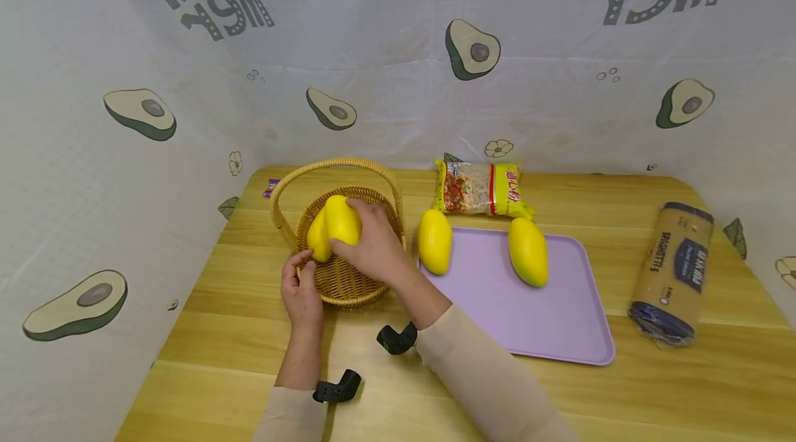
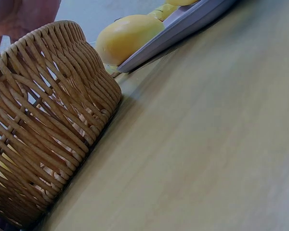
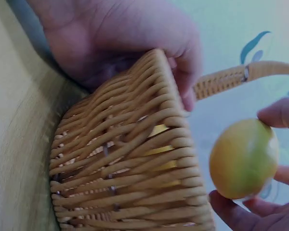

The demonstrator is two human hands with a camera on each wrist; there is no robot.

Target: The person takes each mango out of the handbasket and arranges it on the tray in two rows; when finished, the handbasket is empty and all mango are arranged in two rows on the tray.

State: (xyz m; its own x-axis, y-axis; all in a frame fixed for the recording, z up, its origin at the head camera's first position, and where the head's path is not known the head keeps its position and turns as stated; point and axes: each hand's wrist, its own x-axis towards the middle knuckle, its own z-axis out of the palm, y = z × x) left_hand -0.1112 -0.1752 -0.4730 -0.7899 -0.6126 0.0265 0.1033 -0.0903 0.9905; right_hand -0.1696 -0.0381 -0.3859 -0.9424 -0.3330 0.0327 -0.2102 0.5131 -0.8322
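Observation:
My right hand [image 1: 376, 245] grips a yellow mango [image 1: 343, 219] over the wicker basket [image 1: 348, 293]. In the right wrist view, fingertips and thumb hold that mango [image 3: 244, 159] just outside the rim line, its greenish side showing. A second mango [image 1: 318, 238] lies inside the basket, partly covered by the held one in the head view. At the basket's left front, my left hand [image 1: 302, 293] holds the rim, with fingers over the edge and the palm against the wicker wall [image 3: 120, 159].
A lilac tray [image 1: 497, 304] to the right bears one mango [image 1: 528, 252], with another mango [image 1: 434, 242] at its left edge. Behind it lies a yellow-ended food packet [image 1: 479, 188]. A spaghetti pack [image 1: 674, 273] lies far right. The basket's tall handle [image 1: 338, 163] arches above it.

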